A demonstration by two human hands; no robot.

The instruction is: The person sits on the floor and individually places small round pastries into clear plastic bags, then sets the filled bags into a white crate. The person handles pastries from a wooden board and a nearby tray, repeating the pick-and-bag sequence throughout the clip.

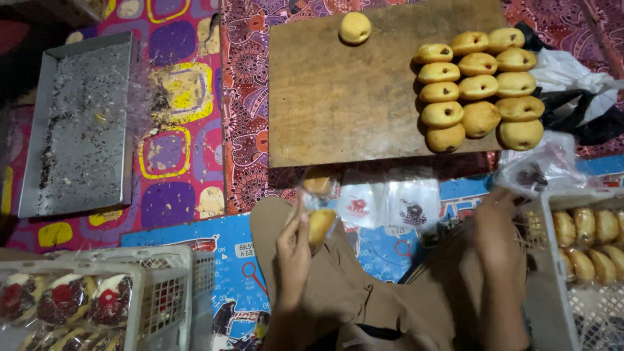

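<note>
White plastic lattice crate (pixel 559 286) at right held golden buns in clear wrappers. Second white lattice crate (pixel 162 286) at lower left held wrapped buns with red and white topping. Grey metal baking tray (pixel 78 123) at upper left carried only dark crumbs.

Left hand (pixel 294 250) pinched a round golden bun in a clear plastic bag (pixel 320 218) above the knee, fingers pressed on it. Right hand (pixel 497 234) was beside the right crate's rim; blurred, grip could not be told.

Brown wooden board (pixel 344 91) bore a cluster of unwrapped golden filled buns (pixel 478 88) at its right and one lone bun (pixel 355 28) at the top edge. Empty clear printed bags (pixel 390 205) lay below it. Patterned red, purple and blue mats (pixel 188 130) covered the floor; light was dim.
</note>
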